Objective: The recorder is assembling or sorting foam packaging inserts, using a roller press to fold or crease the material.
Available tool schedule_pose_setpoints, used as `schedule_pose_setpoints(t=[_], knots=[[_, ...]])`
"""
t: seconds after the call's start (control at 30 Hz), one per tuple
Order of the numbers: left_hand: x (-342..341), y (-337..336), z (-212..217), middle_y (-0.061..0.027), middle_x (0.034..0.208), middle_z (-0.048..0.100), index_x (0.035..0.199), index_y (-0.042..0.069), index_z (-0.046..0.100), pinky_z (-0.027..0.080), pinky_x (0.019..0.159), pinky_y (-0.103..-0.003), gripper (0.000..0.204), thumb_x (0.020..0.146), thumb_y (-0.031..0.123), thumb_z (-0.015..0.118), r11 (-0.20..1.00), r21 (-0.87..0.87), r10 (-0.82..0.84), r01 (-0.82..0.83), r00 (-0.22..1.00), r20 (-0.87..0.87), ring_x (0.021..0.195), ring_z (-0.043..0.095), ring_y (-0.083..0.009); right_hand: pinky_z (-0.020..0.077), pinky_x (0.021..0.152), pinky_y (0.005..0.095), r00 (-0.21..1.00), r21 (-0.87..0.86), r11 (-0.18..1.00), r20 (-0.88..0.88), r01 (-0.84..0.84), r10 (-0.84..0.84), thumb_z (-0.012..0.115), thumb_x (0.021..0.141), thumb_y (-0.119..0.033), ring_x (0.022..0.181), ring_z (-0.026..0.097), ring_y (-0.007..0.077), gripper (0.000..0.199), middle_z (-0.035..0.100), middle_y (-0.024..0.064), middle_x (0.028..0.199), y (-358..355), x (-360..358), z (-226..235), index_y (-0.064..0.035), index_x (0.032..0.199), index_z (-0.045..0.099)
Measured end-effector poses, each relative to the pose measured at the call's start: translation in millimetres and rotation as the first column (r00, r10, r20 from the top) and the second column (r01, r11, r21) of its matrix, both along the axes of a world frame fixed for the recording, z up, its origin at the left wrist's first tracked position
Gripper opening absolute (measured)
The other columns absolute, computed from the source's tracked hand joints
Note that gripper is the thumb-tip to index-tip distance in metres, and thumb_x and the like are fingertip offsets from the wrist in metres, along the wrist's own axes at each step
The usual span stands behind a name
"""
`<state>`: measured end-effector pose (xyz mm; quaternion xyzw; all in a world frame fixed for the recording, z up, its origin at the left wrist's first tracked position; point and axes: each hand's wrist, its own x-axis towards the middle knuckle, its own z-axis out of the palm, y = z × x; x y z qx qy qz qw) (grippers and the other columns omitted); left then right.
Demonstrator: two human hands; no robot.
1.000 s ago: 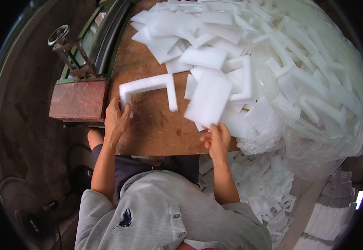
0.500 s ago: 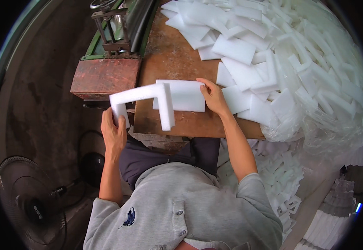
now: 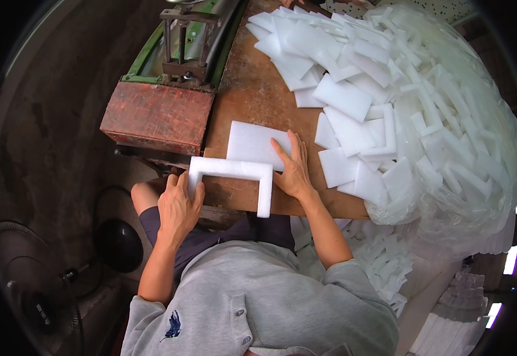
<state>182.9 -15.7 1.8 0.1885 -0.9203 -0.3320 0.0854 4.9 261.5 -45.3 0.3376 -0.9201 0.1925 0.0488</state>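
Note:
My left hand is closed on one leg of a white U-shaped foam piece, fingers behind it and thumb in front. The piece is held at the table's near edge with its open side toward me. Behind it a flat rectangular white foam sheet lies on the brown wooden table. My right hand rests on the sheet's right side, fingers stretched and apart. Its thumb is close to the U-shaped piece's right corner; whether they touch I cannot tell.
A large heap of white foam sheets and frames covers the table's right, partly in clear plastic. At left stands a green machine with a red block. Fans stand lower left. Another person's hand shows at the top.
The U-shaped piece has come nearer me and turned level in my left hand. My right hand has gone from pinching the sheet's corner to lying spread on it.

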Motion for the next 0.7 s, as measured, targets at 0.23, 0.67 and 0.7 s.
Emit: schedule_pose_setpoints(t=[0.23, 0.67, 0.7], knots=[[9, -23, 8, -0.0189, 0.09, 0.066, 0.116, -0.003, 0.07, 0.054, 0.069, -0.04, 0.031, 0.094, 0.019, 0.069, 0.995, 0.09, -0.033, 0.036, 0.999, -0.035, 0.075, 0.067, -0.0305, 0.0205, 0.125, 0.062, 0.999, -0.112, 0.994, -0.035, 0.014, -0.018, 0.074, 0.086, -0.063, 0.15, 0.028, 0.0516, 0.076, 0.028, 0.0273, 0.165, 0, 4, -1, -0.0161, 0.146, 0.063], [-66, -253, 69, -0.0146, 0.073, 0.062, 0.109, -0.005, 0.07, 0.048, 0.066, -0.037, 0.037, 0.097, 0.029, 0.067, 0.912, -0.162, 0.31, -0.377, 0.891, -0.333, 0.068, 0.059, -0.0192, 0.0211, 0.121, 0.0681, 0.999, -0.142, 0.99, -0.044, -0.022, 0.016, 0.082, 0.083, -0.048, 0.148, 0.028, 0.0559, 0.073, 0.032, 0.031, 0.16, -4, 6, 18, -0.012, 0.144, 0.063], [-81, -270, 70, -0.0163, 0.074, 0.064, 0.107, -0.005, 0.07, 0.049, 0.067, -0.038, 0.037, 0.096, 0.03, 0.068, 0.897, -0.211, 0.326, -0.389, 0.903, -0.279, 0.068, 0.061, -0.0211, 0.0213, 0.121, 0.0684, 0.999, -0.143, 0.99, -0.039, -0.008, 0.003, 0.082, 0.083, -0.048, 0.148, 0.028, 0.0559, 0.074, 0.032, 0.0309, 0.16, -4, 4, 24, -0.0113, 0.144, 0.063]])
